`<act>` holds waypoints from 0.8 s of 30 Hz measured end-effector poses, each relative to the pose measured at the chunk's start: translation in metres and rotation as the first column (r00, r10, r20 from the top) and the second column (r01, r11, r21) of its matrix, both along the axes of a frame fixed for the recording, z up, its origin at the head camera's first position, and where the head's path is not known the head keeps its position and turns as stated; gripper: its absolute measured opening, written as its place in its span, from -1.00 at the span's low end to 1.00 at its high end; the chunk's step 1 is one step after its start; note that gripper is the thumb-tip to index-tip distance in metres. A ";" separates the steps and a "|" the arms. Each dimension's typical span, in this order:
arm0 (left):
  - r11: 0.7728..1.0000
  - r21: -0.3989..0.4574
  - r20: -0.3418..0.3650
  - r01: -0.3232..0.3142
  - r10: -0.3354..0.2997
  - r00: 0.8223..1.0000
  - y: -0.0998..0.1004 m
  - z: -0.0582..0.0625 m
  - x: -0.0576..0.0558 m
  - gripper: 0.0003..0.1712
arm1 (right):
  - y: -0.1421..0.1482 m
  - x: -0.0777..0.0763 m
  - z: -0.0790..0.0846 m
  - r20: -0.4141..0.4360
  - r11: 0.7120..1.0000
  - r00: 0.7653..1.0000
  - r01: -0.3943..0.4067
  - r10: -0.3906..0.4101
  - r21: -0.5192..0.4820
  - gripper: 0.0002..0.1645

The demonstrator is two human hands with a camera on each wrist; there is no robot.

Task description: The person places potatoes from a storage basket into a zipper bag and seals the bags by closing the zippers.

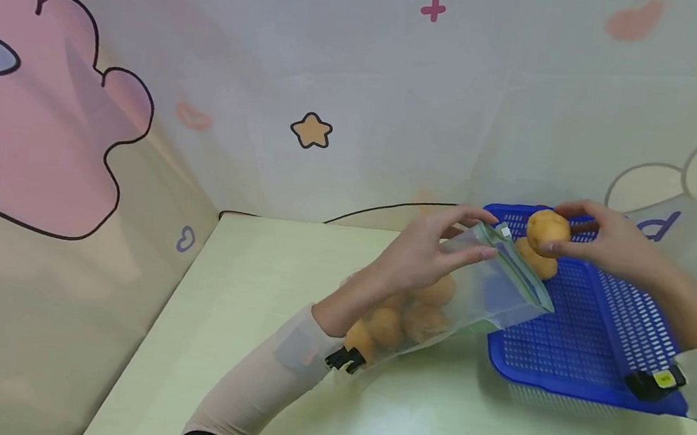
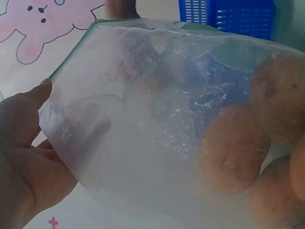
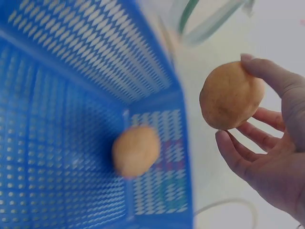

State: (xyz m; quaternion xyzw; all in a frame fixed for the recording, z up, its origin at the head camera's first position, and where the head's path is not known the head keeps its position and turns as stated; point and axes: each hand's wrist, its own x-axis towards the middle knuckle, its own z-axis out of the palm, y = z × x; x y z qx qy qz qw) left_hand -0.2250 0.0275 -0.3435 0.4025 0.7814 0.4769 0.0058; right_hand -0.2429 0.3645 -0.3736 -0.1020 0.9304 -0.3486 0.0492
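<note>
My right hand (image 1: 607, 241) pinches a round potato (image 1: 548, 230) between thumb and fingers, above the far part of the blue basket (image 1: 565, 339). Another potato (image 3: 136, 151) lies in the corner of that basket. With its thumb and fingers, my left hand (image 1: 425, 247) grips the rim of a clear zip bag (image 2: 138, 186) beside its green-edged mouth. The mouth gapes toward the basket and overlaps its left rim in the head view. Several potatoes (image 2: 233, 148) sit at the bag's closed end, seen through the plastic below my left wrist.
A pale green table (image 1: 241, 270) carries the bag and the basket. Behind it hangs a printed cloth backdrop (image 1: 362, 91). Black camera mounts (image 1: 656, 383) are strapped at both wrists, the right one overlapping the basket's near right side.
</note>
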 end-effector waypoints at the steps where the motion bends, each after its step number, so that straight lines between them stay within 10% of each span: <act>1: 1.000 -0.001 0.007 -0.004 0.004 1.000 0.000 0.000 0.000 -0.51 | -0.003 0.005 0.006 -0.012 1.000 1.000 -0.006 0.006 -0.007 -0.04; 11: 1.000 0.009 0.006 -0.009 0.009 1.000 0.003 -0.002 -0.001 -0.50 | -0.032 0.059 0.044 -0.091 0.986 0.991 -0.108 0.097 -0.125 -0.22; 24: 1.000 0.020 0.002 -0.018 0.018 1.000 0.000 -0.001 0.001 -0.51 | -0.045 0.078 0.035 -0.108 0.975 0.985 -0.152 0.136 -0.162 -0.26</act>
